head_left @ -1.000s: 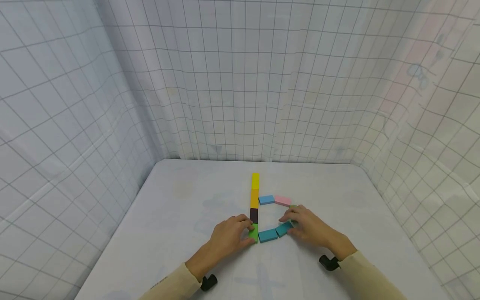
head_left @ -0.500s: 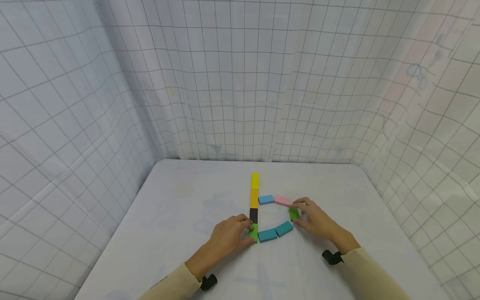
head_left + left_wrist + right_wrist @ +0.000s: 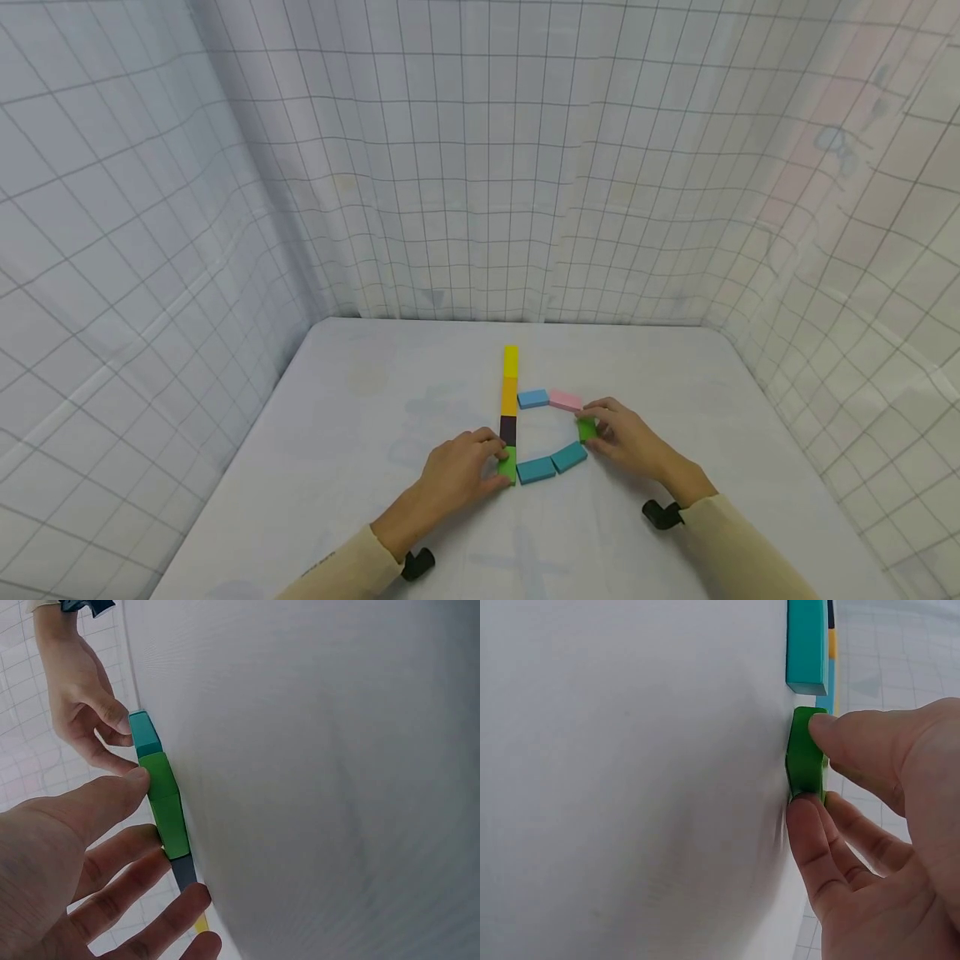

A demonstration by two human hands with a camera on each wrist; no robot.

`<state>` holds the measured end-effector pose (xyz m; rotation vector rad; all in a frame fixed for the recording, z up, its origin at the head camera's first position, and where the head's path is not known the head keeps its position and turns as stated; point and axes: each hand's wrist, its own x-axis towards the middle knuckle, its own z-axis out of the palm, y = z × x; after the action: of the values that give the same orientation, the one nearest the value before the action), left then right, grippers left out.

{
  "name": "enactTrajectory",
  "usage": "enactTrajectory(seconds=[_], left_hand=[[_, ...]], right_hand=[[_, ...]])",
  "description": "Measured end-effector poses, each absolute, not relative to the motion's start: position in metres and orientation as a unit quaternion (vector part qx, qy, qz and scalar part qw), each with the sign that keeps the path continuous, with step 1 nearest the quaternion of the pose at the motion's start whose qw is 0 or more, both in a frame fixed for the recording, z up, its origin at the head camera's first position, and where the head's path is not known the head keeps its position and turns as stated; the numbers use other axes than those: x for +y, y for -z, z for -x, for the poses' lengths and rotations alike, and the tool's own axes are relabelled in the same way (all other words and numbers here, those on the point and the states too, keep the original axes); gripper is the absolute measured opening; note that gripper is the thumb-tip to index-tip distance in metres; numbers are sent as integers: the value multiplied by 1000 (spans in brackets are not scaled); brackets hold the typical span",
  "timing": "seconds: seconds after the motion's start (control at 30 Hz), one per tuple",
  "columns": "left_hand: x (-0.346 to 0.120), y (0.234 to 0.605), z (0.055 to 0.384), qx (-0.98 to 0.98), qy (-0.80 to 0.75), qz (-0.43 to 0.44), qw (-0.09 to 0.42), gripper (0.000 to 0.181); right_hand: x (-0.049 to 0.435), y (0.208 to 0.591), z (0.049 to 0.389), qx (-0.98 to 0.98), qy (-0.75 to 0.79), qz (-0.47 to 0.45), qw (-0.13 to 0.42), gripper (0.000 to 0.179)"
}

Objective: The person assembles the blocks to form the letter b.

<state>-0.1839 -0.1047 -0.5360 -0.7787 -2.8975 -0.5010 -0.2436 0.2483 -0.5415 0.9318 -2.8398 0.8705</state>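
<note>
My left hand (image 3: 457, 468) pinches a light green block (image 3: 166, 806) lengthwise, thumb at its near end and fingers at its far end. Above it in the head view, a black block (image 3: 508, 431), an orange block (image 3: 509, 397) and a yellow block (image 3: 511, 362) continue in a straight column. With thumb and fingers, my right hand (image 3: 630, 442) grips a darker green block (image 3: 806, 754) at its two ends. That block stands at the right of a curve, between a pink block (image 3: 566, 400) and a teal block (image 3: 569, 457).
Joining the curve to the column are a light blue block (image 3: 533, 399) at the top and another teal block (image 3: 536, 470) at the bottom. White cloth covers the table (image 3: 375, 375). Grid-patterned curtains (image 3: 480, 167) enclose its back and sides.
The right hand has moved from the right teal block up to the darker green block and shifted it slightly, revealing the teal block. My left hand has stayed in place.
</note>
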Motion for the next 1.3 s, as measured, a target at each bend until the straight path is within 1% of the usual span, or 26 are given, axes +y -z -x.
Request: enactTrajectory(seconds=[0.43, 0.67, 0.93, 1.3], left_hand=[[-104, 532, 181, -951, 168, 257, 50, 34], [-104, 531, 180, -949, 170, 261, 53, 33], [-105, 532, 182, -949, 170, 262, 52, 33], [-106, 534, 182, -948, 172, 264, 55, 32]], right_hand=[[245, 542, 243, -913, -285, -293, 9, 49], [248, 543, 243, -903, -291, -315, 24, 46], [247, 537, 255, -916, -293, -273, 25, 42], [240, 543, 275, -923, -289, -254, -11, 46]])
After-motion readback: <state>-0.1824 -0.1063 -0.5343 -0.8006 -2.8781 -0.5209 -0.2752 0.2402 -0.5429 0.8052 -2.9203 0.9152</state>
